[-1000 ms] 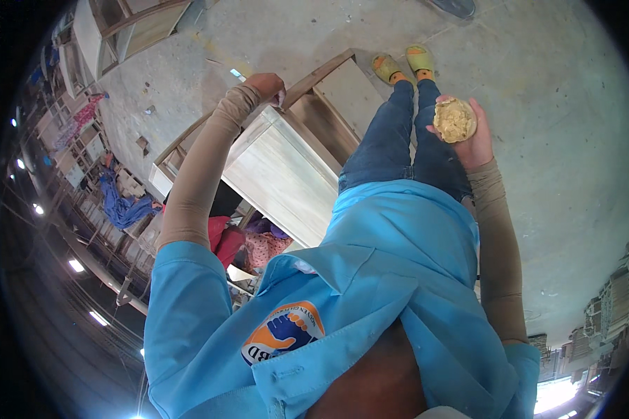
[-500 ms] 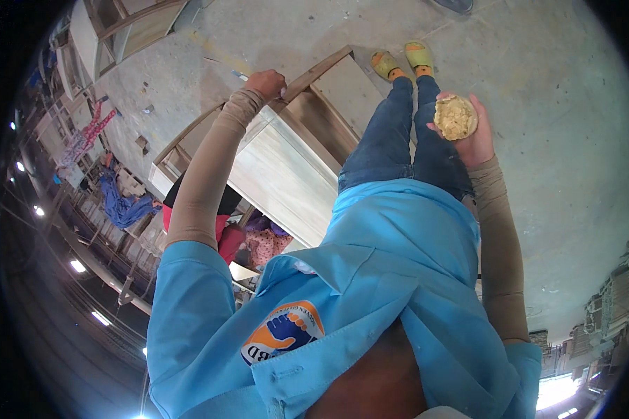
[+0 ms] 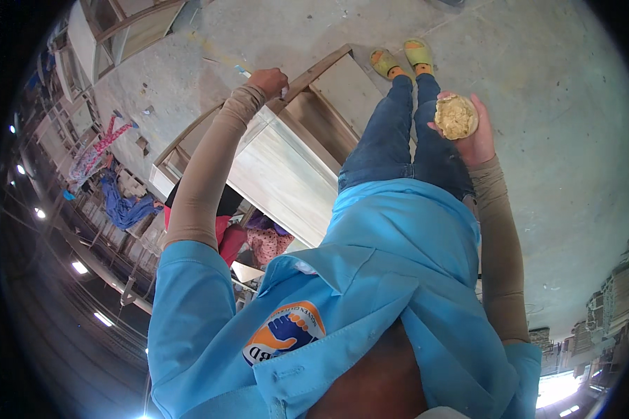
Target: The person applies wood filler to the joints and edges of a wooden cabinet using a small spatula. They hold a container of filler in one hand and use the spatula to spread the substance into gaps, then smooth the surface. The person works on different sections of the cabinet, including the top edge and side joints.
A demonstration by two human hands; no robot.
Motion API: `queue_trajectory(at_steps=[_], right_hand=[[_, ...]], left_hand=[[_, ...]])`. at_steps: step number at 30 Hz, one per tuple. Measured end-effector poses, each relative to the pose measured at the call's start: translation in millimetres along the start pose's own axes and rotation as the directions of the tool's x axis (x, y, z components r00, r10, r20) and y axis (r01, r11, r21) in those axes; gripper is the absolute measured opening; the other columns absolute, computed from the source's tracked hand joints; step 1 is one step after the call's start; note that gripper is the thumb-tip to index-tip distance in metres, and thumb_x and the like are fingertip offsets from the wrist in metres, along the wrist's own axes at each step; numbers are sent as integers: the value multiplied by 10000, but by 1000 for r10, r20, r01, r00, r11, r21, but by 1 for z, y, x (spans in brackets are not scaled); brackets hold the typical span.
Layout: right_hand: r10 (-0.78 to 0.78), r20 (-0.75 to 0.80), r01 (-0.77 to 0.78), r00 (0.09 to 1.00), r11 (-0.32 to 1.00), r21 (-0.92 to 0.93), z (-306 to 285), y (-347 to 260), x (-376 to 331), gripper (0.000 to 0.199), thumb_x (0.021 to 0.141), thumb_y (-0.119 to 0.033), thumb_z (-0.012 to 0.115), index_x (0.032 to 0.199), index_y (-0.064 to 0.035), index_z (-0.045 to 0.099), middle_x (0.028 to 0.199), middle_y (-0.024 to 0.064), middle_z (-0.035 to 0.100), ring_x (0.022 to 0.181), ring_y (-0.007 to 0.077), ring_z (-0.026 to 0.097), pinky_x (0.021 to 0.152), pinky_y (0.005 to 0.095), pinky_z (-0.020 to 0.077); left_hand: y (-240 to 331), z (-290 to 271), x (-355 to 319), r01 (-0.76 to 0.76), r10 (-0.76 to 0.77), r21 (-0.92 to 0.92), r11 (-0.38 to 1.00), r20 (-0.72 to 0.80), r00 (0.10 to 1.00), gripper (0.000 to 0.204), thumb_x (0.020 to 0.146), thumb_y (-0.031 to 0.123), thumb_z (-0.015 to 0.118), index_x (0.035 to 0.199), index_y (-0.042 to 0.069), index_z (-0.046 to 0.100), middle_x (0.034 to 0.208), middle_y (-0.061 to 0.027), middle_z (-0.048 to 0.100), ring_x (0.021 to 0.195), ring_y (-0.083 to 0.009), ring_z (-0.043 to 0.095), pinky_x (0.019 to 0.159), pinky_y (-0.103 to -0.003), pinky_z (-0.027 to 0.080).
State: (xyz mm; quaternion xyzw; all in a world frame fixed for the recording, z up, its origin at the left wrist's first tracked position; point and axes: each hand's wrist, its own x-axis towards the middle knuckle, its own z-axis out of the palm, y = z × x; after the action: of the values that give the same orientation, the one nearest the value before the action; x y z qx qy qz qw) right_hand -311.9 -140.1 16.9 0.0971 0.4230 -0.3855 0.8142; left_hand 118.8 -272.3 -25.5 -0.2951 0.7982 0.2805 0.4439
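My right hand holds a small round tub of lumpy, yellowish-tan paste, its open top facing up. The fingers curl around the tub's side, in front of my right thigh. My left hand is closed, its fingertips pressed together around a small whitish bit that is too small to name. It is at the upper edge of a wooden cabinet with a pale, whitish panel and brown wood edges. Whether the fingers touch the wood, I cannot tell.
Another wooden frame piece stands at the far left. A person in patterned clothes is beyond, near blue cloth. Red and dotted cloth shows beside the cabinet. My slippered feet stand on the concrete floor.
The person in patterned clothes at the far left has shifted a little to the right. Both my hands stay almost where they were, with the tub still held.
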Motion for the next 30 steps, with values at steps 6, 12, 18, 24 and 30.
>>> queue_trajectory(at_steps=[6, 12, 18, 24, 30], right_hand=[[-20, 25, 20, 1000, 1000, -19, -6, 3, 5, 520, 980, -436, 284, 1192, -38, 544, 1135, 60, 584, 995, 180, 571, 894, 472, 494], [-10, 34, 11, 999, 1000, -16, -7, 4, 8, 521, 979, -436, 289, 1199, -37, 541, 1137, 64, 586, 997, 183, 574, 897, 476, 492], [-23, 82, 26, 996, 999, -40, -7, 8, 10, 522, 979, -437, 296, 1204, -32, 537, 1137, 69, 588, 1006, 187, 576, 885, 472, 499], [-13, -14, 13, 1000, 1000, -24, 0, 10, 10, 525, 978, -440, 301, 1203, -29, 537, 1119, 67, 593, 952, 187, 595, 861, 460, 513], [-35, 83, 41, 996, 997, -71, -9, 13, 14, 527, 978, -442, 300, 1202, -28, 536, 1112, 67, 596, 968, 187, 599, 856, 460, 516]], left_hand=[[-9, 7, 6, -29, 29, -4, 1000, 76, 997, 141, 674, 147, 684, 780, 221, 740, 819, -65, 693, 785, -288, 672, 659, -383, 546], [-18, 14, 8, -98, 99, -22, 995, 38, 994, 147, 671, 134, 687, 775, 223, 739, 802, -63, 693, 776, -285, 672, 650, -383, 544], [-6, 0, 0, -20, 22, -34, 999, 37, 999, 172, 660, 96, 696, 770, 222, 738, 798, -54, 696, 758, -278, 669, 632, -366, 538], [-17, 0, 5, -39, 53, -113, 993, 127, 991, 141, 649, 100, 709, 752, 193, 737, 773, -48, 698, 737, -247, 672, 635, -354, 531], [-15, -8, -17, -59, 85, -168, 984, 152, 985, 133, 654, 102, 708, 759, 180, 735, 774, -45, 697, 742, -247, 671, 658, -350, 530]])
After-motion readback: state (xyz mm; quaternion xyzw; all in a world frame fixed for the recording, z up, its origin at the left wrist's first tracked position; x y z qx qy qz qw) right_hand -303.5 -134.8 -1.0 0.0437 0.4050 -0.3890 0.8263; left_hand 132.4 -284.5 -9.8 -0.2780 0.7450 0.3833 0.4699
